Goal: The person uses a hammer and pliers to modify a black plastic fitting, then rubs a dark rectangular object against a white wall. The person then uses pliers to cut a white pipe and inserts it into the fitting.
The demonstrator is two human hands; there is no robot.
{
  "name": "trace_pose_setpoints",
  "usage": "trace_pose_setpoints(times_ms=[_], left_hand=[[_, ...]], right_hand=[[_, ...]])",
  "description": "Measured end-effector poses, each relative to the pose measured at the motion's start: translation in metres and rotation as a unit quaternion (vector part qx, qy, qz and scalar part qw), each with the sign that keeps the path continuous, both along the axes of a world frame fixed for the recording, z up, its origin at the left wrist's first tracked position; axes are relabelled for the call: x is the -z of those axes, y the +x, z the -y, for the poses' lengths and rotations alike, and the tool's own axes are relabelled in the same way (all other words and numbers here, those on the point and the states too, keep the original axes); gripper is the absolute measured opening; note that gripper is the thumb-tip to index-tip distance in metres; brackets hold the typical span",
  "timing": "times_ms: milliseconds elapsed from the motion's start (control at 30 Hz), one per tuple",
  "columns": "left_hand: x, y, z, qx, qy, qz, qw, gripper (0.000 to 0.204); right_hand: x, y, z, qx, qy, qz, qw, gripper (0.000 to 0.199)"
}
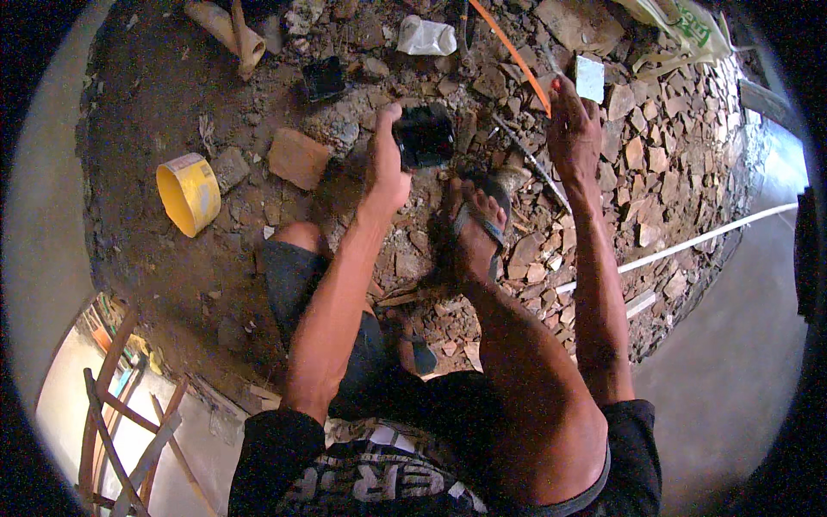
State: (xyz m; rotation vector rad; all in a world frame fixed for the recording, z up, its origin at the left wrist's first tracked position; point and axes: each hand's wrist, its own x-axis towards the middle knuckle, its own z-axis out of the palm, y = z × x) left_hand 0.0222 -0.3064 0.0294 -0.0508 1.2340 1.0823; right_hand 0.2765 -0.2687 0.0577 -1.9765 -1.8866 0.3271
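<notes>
My left hand (388,164) grips the side of a square black plastic box (424,136), like an electrical wall box, with the thumb along its edge. The box is above the rubble, just beyond my sandalled foot (478,228). Off to the right, my right hand (575,133) is closed, its fingers curled. A small red bit shows at its fingertips, beside a thin greyish rod; what exactly it holds I cannot make out. The end of an orange strip (517,60) reaches those fingers. A second black box (324,79) lies on the dirt farther left.
Broken brick and tile pieces (642,159) cover the ground. A yellow cut-off tub (189,196) lies left, near a brick (298,158). A thin rod (534,164) lies between my hands. A white pipe (706,237) crosses at right. Wooden poles (129,422) stand lower left.
</notes>
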Motion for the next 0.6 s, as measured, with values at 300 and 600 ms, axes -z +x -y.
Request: trace_pose_setpoints(times_ms=[300,600], left_hand=[[-0.077,-0.029,0.023,0.287,0.392,-0.309,0.818,0.043],[-0.066,-0.015,0.024,0.330,0.378,-0.311,0.807,0.042]], right_hand=[[0.057,0.035,-0.020,0.001,0.018,0.210,0.977,0.048],[-0.010,-0.007,0.043,-0.028,-0.062,-0.180,0.981,0.035]])
